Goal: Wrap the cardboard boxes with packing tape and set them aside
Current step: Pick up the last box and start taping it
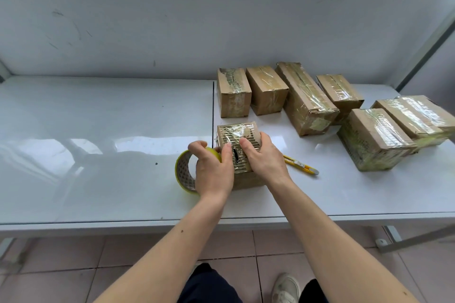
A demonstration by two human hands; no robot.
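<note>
A small cardboard box (236,135), partly covered in shiny tape, stands near the front of the white table (105,130). My right hand (263,155) grips its right side, thumb across the taped top. My left hand (213,170) holds a yellow-edged roll of packing tape (183,174) against the box's left side, its thumb pressing on the box top. The roll stands on edge on the table.
Several taped cardboard boxes (305,98) lie in a group at the back right of the table. A yellow utility knife (301,165) lies just right of my right wrist. A seam divides the table at the middle. A grey wall rises behind.
</note>
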